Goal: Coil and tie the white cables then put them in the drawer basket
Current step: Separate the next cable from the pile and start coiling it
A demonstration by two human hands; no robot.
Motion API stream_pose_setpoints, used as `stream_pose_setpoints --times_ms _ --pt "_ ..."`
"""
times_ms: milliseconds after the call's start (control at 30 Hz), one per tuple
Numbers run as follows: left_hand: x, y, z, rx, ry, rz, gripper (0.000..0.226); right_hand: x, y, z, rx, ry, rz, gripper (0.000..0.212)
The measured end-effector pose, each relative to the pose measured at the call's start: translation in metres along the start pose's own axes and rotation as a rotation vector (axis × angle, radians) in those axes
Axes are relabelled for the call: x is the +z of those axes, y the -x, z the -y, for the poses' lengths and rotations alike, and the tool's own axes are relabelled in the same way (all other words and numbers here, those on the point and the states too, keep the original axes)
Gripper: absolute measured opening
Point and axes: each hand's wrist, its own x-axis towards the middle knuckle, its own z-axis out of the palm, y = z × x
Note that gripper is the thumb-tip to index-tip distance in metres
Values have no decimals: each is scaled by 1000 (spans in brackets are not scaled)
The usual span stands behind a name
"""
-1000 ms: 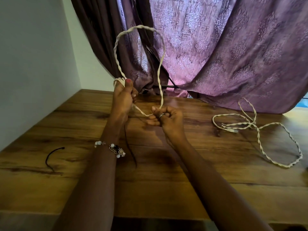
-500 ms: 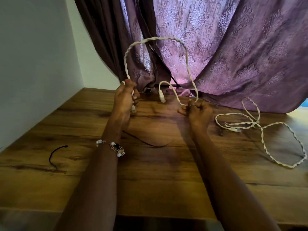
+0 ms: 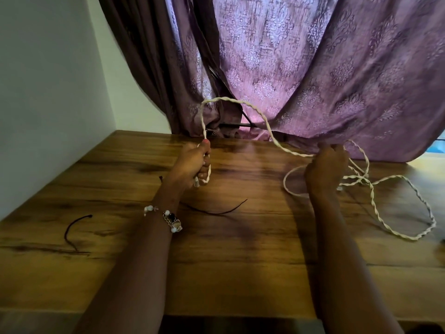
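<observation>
The left hand is closed in a fist around one end of a twisted white cable, with a short doubled bit and a connector poking out below the fingers. From there the cable arches up in front of the purple curtain and comes down to the right hand, which is curled closed on it above the wooden table. A second white cable lies in loose loops on the table just right of that hand. 2 dark ties rest on the wood: one between the forearms, another far left. A beaded bracelet circles the left wrist.
</observation>
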Motion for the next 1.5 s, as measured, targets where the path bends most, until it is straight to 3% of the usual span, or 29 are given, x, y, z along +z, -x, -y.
stream_pose_setpoints --times_ms 100,167,233,333,467,533,700,800,900,967,1033,1100,1133,1200,1267,1300,1500 --pt "0 -2 4 -43 -150 -41 39 -7 -1 4 -178 28 347 86" --pt "1 -3 6 -50 -200 -77 39 -15 0 10 -352 -127 593 126" --pt "1 -6 7 -53 -220 -101 36 -23 4 17 -511 -326 655 140" --pt "0 -9 6 -72 -260 -103 28 -28 8 35 -670 -383 338 118" --pt "2 -5 4 -83 -214 -15 34 -14 16 59 -960 -411 109 44" --pt "3 -2 2 -79 -170 78 37 -7 21 64 -991 -369 70 50" --pt "8 6 2 -45 -240 291 51 -4 29 64 -867 -404 57 50" --pt "12 7 1 -43 -182 379 50 -3 40 67 -850 -656 256 33" --pt "12 5 1 -47 -129 397 50 1 44 71 -858 -720 441 58" --pt "11 3 3 -53 -111 407 51 11 42 69 -902 -536 319 53" --pt "9 1 4 -54 -75 413 42 12 40 72 -824 -355 43 45" --pt "7 0 3 -62 -32 383 39 2 42 76 -805 -362 -141 36" --pt "6 -1 2 -66 -21 355 40 -4 45 77 -890 -453 -93 28" --pt "4 -2 1 -71 -20 283 43 -16 53 80 -1017 -673 341 12" --pt "3 -2 -1 -51 -29 209 43 -16 68 85 -1029 -586 782 15" --pt "2 -2 -3 -36 -34 181 43 -9 75 86 -1057 -476 879 22" --pt "-10 -1 -12 -14 -12 149 41 14 105 98 -1164 -354 995 47"
